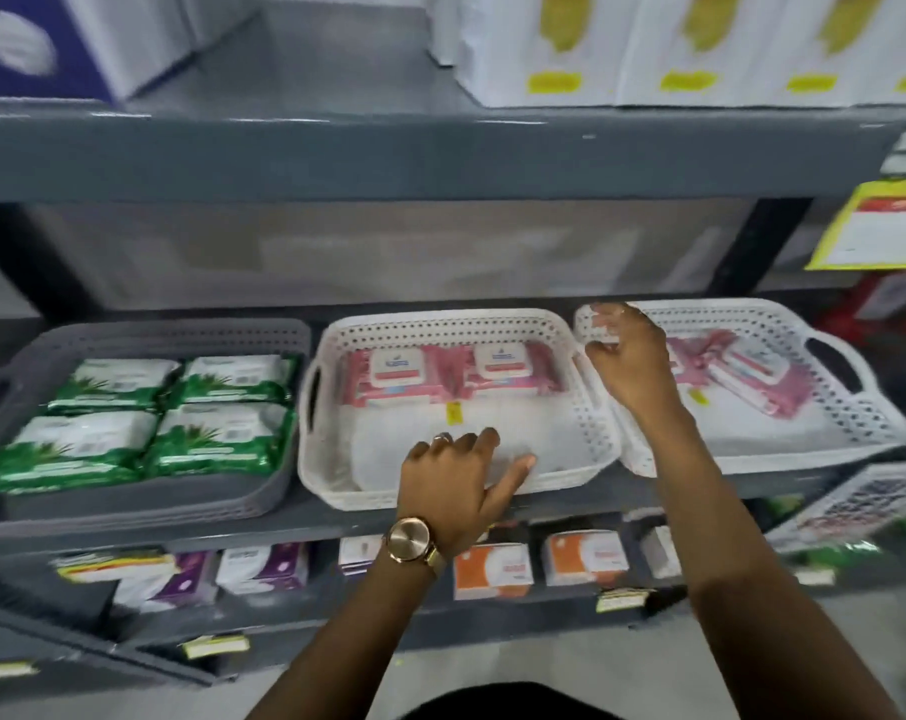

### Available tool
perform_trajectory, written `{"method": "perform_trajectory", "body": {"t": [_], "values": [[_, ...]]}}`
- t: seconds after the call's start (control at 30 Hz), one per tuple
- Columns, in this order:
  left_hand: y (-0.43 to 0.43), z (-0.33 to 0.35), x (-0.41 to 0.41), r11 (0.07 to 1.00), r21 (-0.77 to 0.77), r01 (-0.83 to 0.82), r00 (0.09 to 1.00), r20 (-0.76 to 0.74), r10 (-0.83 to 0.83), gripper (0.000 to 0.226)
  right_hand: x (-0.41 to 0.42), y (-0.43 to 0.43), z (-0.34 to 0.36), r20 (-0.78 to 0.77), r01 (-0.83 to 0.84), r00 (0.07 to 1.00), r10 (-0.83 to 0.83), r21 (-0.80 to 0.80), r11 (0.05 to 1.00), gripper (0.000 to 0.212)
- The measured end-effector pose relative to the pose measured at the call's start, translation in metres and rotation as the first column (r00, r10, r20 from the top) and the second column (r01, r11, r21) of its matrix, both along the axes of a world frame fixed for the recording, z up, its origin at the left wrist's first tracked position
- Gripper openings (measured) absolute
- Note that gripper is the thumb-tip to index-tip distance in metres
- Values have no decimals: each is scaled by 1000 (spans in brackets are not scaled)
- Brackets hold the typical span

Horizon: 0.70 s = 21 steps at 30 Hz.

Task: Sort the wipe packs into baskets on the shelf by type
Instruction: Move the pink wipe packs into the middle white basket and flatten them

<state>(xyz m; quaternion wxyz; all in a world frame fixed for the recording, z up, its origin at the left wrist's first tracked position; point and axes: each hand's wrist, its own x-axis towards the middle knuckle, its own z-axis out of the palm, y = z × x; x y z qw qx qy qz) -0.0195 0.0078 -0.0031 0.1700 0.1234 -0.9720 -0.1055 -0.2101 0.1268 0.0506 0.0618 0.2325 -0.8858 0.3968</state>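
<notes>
Three baskets stand side by side on the grey shelf [128,527]. The grey basket [144,335] at left holds several green wipe packs [222,439]. In the middle white basket [331,459], two pink wipe packs [398,379] lie along its back wall. The right white basket [856,423] is tilted and holds pink wipe packs [757,381]. My left hand [456,485], with a gold watch on the wrist, rests with spread fingers on the middle basket's front rim. My right hand [632,361] grips the left rear rim of the right basket.
Above, the upper shelf edge [388,158] overhangs, with white and yellow boxes [700,44] on top. Below are orange [492,569] and purple packs [263,569]. A yellow price sign [877,226] hangs at right. Another white basket [856,506] sits lower right.
</notes>
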Motion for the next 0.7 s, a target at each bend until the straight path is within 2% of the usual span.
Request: {"method": "perform_trajectory", "body": {"t": [0.1,0.17,0.23,0.3,0.37,0.5,0.6,0.7], "values": [[28,-7,-23,997,-62,-33,999,19,35,69,-55,40,-12,32,8,999,-19,310,951,57],[37,-10,-29,991,-99,-92,995,29,95,74,-83,51,-18,95,-56,995,7,530,846,73],[44,-11,-31,981,-113,-158,987,20,161,76,-102,56,-21,173,-163,983,61,669,725,95],[47,-11,-31,975,-96,-199,979,17,202,75,-111,56,-22,271,-268,957,105,681,682,116],[49,-11,-31,973,-86,-216,976,10,217,71,-115,55,-26,333,-323,934,133,620,715,120],[50,-10,-29,974,-67,-216,976,17,217,65,-112,57,-35,207,-259,965,162,631,731,101],[47,-11,-26,977,-79,-200,979,29,203,64,-102,61,-32,160,-177,983,94,646,743,95],[38,-10,-20,975,-90,-203,977,42,207,66,-87,66,-25,157,-102,988,16,557,825,90]]}}
